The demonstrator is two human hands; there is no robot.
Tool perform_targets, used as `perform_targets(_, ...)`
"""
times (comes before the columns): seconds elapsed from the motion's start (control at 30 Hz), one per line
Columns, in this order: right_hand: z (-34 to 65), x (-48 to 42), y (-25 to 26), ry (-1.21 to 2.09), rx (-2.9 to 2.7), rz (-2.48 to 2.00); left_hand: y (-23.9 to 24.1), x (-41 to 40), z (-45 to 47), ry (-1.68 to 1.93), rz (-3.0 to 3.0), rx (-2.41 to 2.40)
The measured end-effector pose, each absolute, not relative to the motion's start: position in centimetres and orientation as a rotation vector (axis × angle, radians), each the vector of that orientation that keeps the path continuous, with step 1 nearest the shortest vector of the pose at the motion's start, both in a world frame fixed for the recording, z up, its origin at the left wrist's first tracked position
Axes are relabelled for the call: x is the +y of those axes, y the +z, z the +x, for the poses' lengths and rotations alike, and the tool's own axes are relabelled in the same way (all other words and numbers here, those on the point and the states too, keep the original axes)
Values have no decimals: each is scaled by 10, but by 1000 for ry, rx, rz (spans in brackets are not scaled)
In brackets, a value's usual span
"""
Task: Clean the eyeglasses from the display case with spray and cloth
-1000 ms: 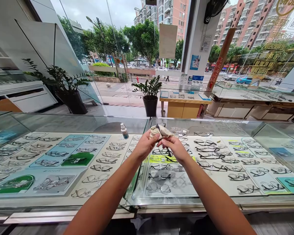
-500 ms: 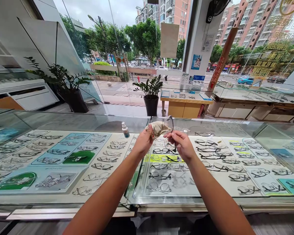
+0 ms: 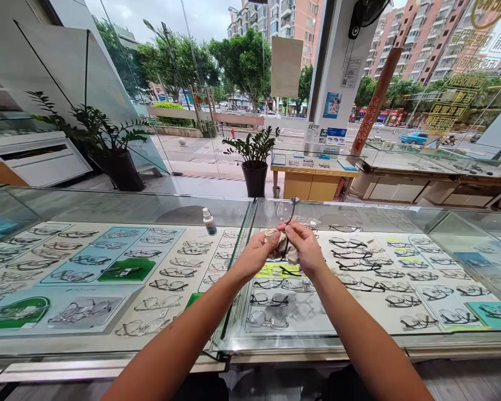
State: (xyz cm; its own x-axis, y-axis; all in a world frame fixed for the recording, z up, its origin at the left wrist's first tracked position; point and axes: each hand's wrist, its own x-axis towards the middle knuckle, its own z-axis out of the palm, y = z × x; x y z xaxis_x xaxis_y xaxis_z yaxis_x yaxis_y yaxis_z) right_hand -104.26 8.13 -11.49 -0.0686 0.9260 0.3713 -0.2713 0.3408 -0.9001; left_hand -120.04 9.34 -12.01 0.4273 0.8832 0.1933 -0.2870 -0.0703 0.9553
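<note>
Both my hands meet above the glass display counter (image 3: pixel 108 206). My left hand (image 3: pixel 256 253) is closed on a beige cleaning cloth (image 3: pixel 281 248). My right hand (image 3: pixel 304 245) pinches a pair of glasses (image 3: pixel 287 210) with a thin dark frame, which stands up above my fingers. The cloth is bunched between both hands against the lower part of the glasses. A small spray bottle (image 3: pixel 209 221) with a white cap stands on the counter to the left of my hands.
Under the glass lie several rows of glasses (image 3: pixel 359 262) on white, blue and green trays. Potted plants (image 3: pixel 254 159) stand on the floor beyond the counter. More display cases (image 3: pixel 438 167) line the right, and a shop window looks onto a street.
My hands have come down and closer together. The cloth dropped from above my left hand to between both hands, and the glasses now stick up above my right fingers.
</note>
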Motion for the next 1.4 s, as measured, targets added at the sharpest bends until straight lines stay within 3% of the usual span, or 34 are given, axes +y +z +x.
perform_targets(0.47, -1043, 84, -115, 1133, -1278, -679, -122, 96, -1199, 1209, 1240, 665)
perform_targets(0.67, -1040, 86, -117, 1219, -1189, -708, -121, 95, -1205, 1108, 1339, 573)
perform_targets(0.97, -1042, 85, -117, 1229, -1218, -686, -122, 100, -1201, 1299, 1362, 731)
perform_targets(1.17, -1041, 87, -117, 1211, -1184, -702, -117, 101, -1214, 1017, 1354, 590)
perform_targets(1.4, -1047, 86, -119, 1230, -1170, -704, -123, 103, -1204, 1239, 1397, 774)
